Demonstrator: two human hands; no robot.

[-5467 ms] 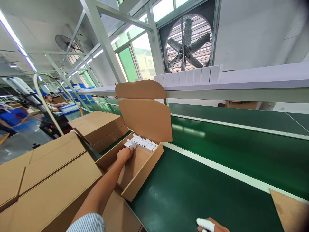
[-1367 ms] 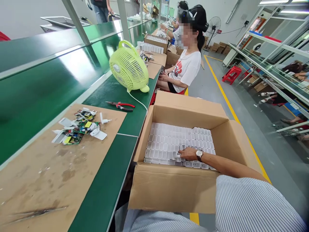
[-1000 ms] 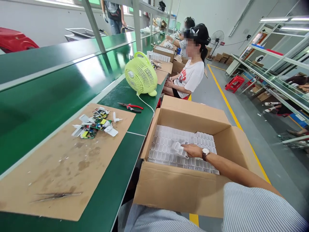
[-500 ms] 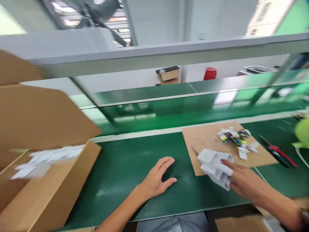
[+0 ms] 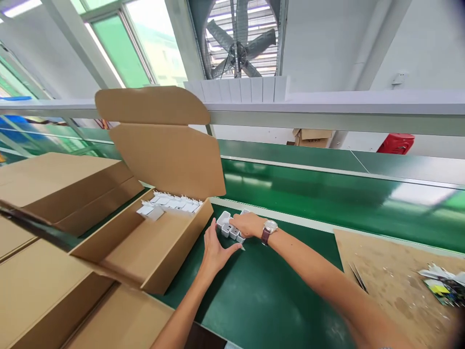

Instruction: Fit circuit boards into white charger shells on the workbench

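Several white plastic housings (image 5: 225, 227) sit bunched together on the green table, just right of the open cardboard box. My right hand (image 5: 248, 225), with a watch on its wrist, reaches over them from the right, its fingers wrapped round part of the bunch. My left hand (image 5: 217, 249) is beside their left and near side, with thumb and fingers spread apart. Inside the open box (image 5: 178, 261), white parts (image 5: 174, 202) lie in a row along the back, with a few more at the left.
More cardboard boxes (image 5: 54, 189) stand at the left. On the right, a brown board (image 5: 392, 271) bears tweezers (image 5: 359, 278) and a pile of wired circuit parts (image 5: 445, 286). A raised shelf rail (image 5: 327, 114) crosses behind the table.
The view has turned left. My right hand has carried the white housings from beside the brown board to the table near the open box, and my left hand has moved next to them.
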